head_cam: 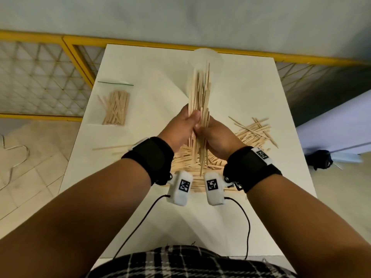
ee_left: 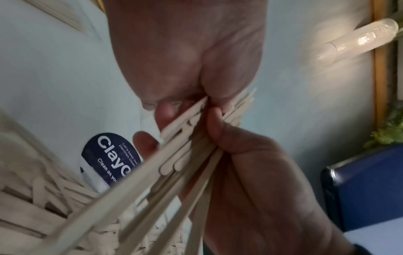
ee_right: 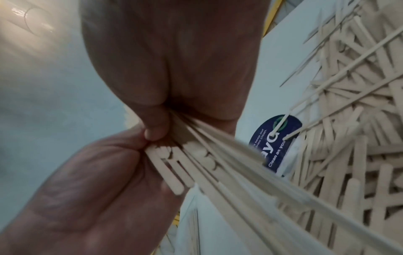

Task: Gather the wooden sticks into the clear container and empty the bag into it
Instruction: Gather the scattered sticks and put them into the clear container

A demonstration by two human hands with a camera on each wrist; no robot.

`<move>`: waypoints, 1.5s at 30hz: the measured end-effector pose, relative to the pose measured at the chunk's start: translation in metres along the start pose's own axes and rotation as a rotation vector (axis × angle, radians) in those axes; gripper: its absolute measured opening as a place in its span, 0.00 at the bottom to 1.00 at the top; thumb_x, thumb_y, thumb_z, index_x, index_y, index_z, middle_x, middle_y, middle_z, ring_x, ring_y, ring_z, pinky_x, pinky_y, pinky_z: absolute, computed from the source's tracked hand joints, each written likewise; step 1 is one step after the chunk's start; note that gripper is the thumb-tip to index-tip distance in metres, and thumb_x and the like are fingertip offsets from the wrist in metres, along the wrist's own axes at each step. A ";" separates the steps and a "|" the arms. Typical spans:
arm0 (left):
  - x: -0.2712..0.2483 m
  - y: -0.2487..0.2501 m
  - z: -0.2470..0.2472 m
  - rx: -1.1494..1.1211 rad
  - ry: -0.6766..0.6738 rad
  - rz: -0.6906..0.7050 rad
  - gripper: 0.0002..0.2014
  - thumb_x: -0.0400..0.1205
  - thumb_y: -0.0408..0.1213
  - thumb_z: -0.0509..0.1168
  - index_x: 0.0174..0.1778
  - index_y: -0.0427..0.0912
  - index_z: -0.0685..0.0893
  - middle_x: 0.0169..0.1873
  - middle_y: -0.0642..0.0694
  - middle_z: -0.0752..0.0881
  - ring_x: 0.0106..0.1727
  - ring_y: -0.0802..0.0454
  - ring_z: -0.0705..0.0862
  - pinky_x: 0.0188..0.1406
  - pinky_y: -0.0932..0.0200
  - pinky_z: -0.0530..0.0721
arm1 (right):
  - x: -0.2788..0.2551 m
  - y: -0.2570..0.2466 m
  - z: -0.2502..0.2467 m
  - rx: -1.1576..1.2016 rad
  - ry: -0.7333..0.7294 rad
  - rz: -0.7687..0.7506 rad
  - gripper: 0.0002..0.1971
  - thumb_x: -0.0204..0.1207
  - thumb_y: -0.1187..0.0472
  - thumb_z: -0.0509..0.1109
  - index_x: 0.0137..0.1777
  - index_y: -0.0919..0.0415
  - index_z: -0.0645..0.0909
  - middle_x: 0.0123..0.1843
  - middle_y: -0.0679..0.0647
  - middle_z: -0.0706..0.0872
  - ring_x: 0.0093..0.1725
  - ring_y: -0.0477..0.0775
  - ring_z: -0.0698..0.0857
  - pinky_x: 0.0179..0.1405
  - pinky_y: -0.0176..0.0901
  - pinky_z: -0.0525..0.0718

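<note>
Head view shows the left hand (head_cam: 181, 126) and right hand (head_cam: 217, 137) clasped together around an upright bundle of wooden sticks (head_cam: 200, 97), above the loose pile (head_cam: 192, 157) on the counter (head_cam: 160, 63). Light, stiff and splay-prone (grip mid-length). Clear container (head_cam: 208, 57) at twelve o'clock; bag (head_cam: 114, 105) at ten.

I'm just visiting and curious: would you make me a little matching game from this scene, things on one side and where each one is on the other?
Things:
1. bundle of wooden sticks
2. clear plastic zip bag of sticks
3. tall clear container
4. loose heap of wooden sticks

Places:
A. far end of the white table
B. gripped between the left hand and right hand
C. flat on the table's left side
D. spread on the table's right side

Pairs: 1-B, 2-C, 3-A, 4-D
</note>
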State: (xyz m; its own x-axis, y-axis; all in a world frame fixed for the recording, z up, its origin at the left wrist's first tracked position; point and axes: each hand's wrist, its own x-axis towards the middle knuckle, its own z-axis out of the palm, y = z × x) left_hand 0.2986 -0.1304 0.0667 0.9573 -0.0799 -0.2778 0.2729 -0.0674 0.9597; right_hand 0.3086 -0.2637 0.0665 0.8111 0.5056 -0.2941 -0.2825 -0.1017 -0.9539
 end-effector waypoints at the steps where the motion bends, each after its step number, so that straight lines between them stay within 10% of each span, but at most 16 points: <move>1: -0.002 0.001 0.000 -0.013 -0.037 0.010 0.22 0.85 0.52 0.54 0.74 0.49 0.71 0.66 0.51 0.82 0.67 0.55 0.80 0.67 0.52 0.76 | -0.003 -0.001 -0.003 0.027 -0.043 0.019 0.14 0.85 0.65 0.58 0.69 0.65 0.72 0.45 0.60 0.84 0.38 0.51 0.86 0.40 0.44 0.85; 7: -0.007 0.026 0.000 -0.097 -0.128 0.080 0.20 0.72 0.62 0.69 0.55 0.57 0.85 0.65 0.46 0.84 0.68 0.49 0.79 0.72 0.44 0.71 | -0.013 -0.002 -0.015 -0.161 -0.094 0.086 0.23 0.77 0.48 0.68 0.62 0.67 0.77 0.47 0.67 0.83 0.42 0.63 0.85 0.47 0.58 0.85; 11: -0.010 0.031 0.010 -0.027 -0.076 0.064 0.21 0.81 0.55 0.63 0.62 0.45 0.73 0.54 0.55 0.90 0.49 0.48 0.86 0.34 0.51 0.81 | -0.013 -0.003 -0.005 -0.009 -0.084 0.039 0.13 0.77 0.60 0.70 0.57 0.66 0.79 0.44 0.65 0.83 0.40 0.60 0.85 0.46 0.56 0.85; 17: -0.010 0.055 -0.004 -0.012 -0.014 0.122 0.21 0.74 0.56 0.68 0.54 0.45 0.80 0.54 0.41 0.88 0.59 0.44 0.86 0.63 0.38 0.81 | -0.021 0.000 -0.008 -0.252 0.075 0.013 0.17 0.76 0.51 0.72 0.51 0.68 0.78 0.29 0.59 0.79 0.29 0.57 0.75 0.31 0.44 0.76; 23: 0.003 0.083 -0.016 0.192 0.092 0.196 0.13 0.87 0.45 0.54 0.53 0.42 0.81 0.49 0.44 0.89 0.49 0.52 0.88 0.41 0.65 0.80 | -0.018 0.007 0.000 -0.338 0.119 0.028 0.12 0.76 0.57 0.74 0.52 0.63 0.78 0.26 0.49 0.76 0.24 0.48 0.76 0.27 0.39 0.79; 28: 0.003 0.055 0.001 0.708 0.015 0.226 0.17 0.86 0.48 0.50 0.53 0.47 0.82 0.51 0.53 0.88 0.50 0.56 0.84 0.50 0.59 0.78 | -0.007 -0.004 0.011 -0.276 0.134 0.029 0.07 0.79 0.61 0.71 0.50 0.64 0.77 0.34 0.58 0.83 0.28 0.50 0.80 0.30 0.40 0.83; 34: 0.008 0.049 -0.016 0.358 0.530 0.520 0.22 0.84 0.49 0.56 0.71 0.41 0.72 0.67 0.49 0.72 0.71 0.57 0.68 0.70 0.70 0.63 | -0.008 -0.023 -0.001 -0.165 0.285 -0.085 0.04 0.81 0.63 0.67 0.49 0.60 0.73 0.31 0.53 0.79 0.26 0.47 0.78 0.30 0.41 0.81; 40: -0.007 0.014 0.005 0.372 -0.245 0.116 0.35 0.72 0.59 0.69 0.72 0.52 0.66 0.66 0.52 0.81 0.68 0.57 0.78 0.69 0.51 0.76 | 0.003 -0.060 -0.016 0.418 0.308 -0.272 0.04 0.82 0.66 0.66 0.46 0.64 0.73 0.33 0.58 0.82 0.32 0.58 0.82 0.38 0.50 0.85; 45: -0.010 0.025 0.009 0.229 -0.279 0.072 0.14 0.83 0.47 0.60 0.48 0.37 0.80 0.34 0.48 0.84 0.38 0.46 0.82 0.49 0.42 0.82 | -0.002 -0.062 -0.016 0.435 0.070 -0.175 0.05 0.81 0.64 0.66 0.43 0.62 0.78 0.36 0.58 0.82 0.38 0.58 0.84 0.42 0.56 0.84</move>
State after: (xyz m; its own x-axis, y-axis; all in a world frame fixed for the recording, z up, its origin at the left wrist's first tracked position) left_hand 0.2954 -0.1401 0.0931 0.9020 -0.3584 -0.2407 0.1467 -0.2697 0.9517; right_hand 0.3321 -0.2723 0.1250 0.8939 0.4228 -0.1492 -0.3151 0.3558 -0.8798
